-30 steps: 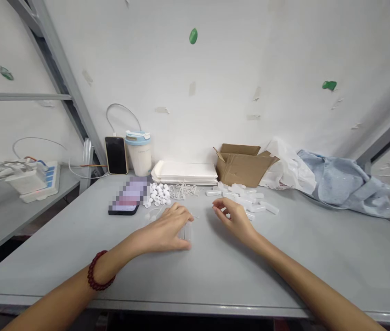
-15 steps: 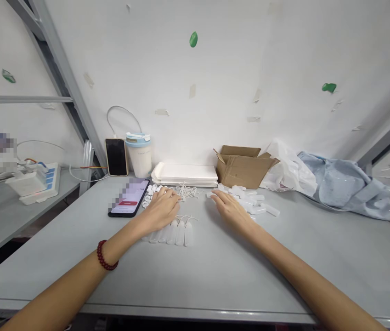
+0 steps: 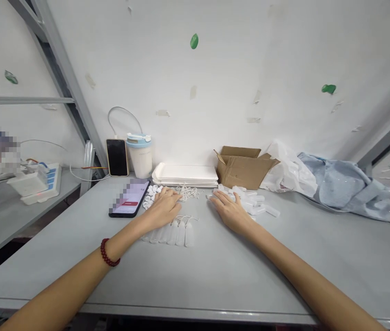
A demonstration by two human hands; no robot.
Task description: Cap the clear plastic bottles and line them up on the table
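My left hand [image 3: 163, 208] is at the pile of small white caps [image 3: 149, 198], its fingertips beside a tangle of white strings [image 3: 188, 191]; its fingers are bent, and whatever lies under them is hidden. On the other side, my right hand [image 3: 231, 210] lies with fingers spread at the left edge of a heap of clear plastic tubes [image 3: 258, 208], palm down. Between my hands and nearer to me, several capped tubes with string loops [image 3: 180, 234] lie in a row, partly behind my left wrist.
A phone [image 3: 129, 198] lies at left, with another phone [image 3: 117, 157] and a lidded cup [image 3: 139, 156] behind. White envelopes [image 3: 188, 174], an open cardboard box [image 3: 245, 171], a plastic bag [image 3: 286, 170] and a blue bag [image 3: 346, 186] line the wall. A power strip [image 3: 55, 184] sits far left.
My right hand has flattened, its fingers and thumb now more spread. My left hand has shifted slightly, and its fingers look a little lower. The row of tubes has not changed.
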